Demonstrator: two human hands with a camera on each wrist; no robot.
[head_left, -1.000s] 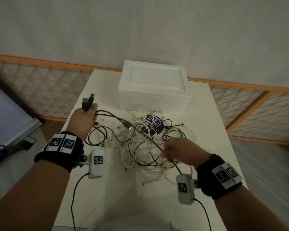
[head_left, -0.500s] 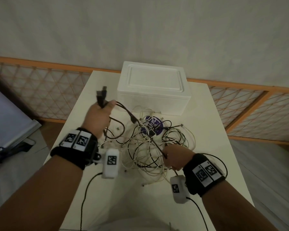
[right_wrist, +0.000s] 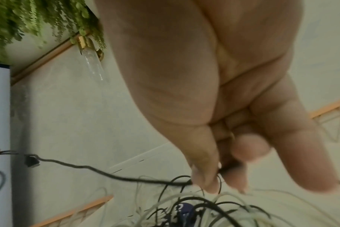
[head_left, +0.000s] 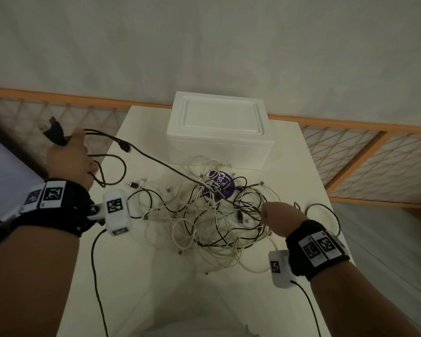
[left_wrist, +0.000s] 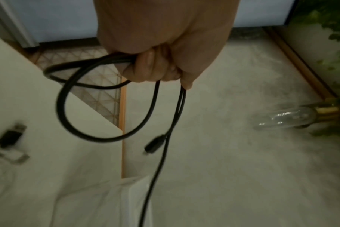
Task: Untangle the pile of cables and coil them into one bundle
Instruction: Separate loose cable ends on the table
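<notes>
Pulling one black cable (head_left: 156, 159) out of the tangle is the step in hand. The left hand (head_left: 69, 164) is raised off the left edge of the desk (head_left: 136, 276), fingers curled round several black loops and plug ends; the left wrist view shows those loops hanging from the fist with a small connector dangling below. From there the strand runs taut, down and to the right, into the pile of cables (head_left: 216, 220), where the right hand (head_left: 281, 221) pinches it between thumb and fingertips at the pile's right side; the right wrist view confirms the pinch. The heap of white and black leads lies on the middle of the desk, in front of a white foam box (head_left: 219, 132) and partly over a purple round label (head_left: 220, 187). Most leads remain knotted, so the task looks to be at an early stage. The next move probably calls for the right hand to feed or steady the strand while the left draws it clear, gently, since a hard tug could tighten the knots or drag the whole heap.
</notes>
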